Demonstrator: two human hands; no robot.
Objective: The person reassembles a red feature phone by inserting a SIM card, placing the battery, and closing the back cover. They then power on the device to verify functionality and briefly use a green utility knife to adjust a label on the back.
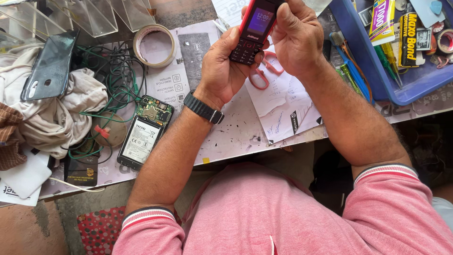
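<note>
Together, both hands [264, 49] around red keypad phone [252, 30]

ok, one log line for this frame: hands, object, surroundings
left hand: holds red keypad phone | right hand: grips phone top | screen: lit | below: pink scissors | bench left: opened smartphone

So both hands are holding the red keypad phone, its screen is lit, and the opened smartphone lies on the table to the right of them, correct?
Not quite. The head view shows the opened smartphone lying to the left of the hands, beside the green wires. The rest holds: left hand and right hand both hold the red keypad phone, and its screen is lit.
</note>
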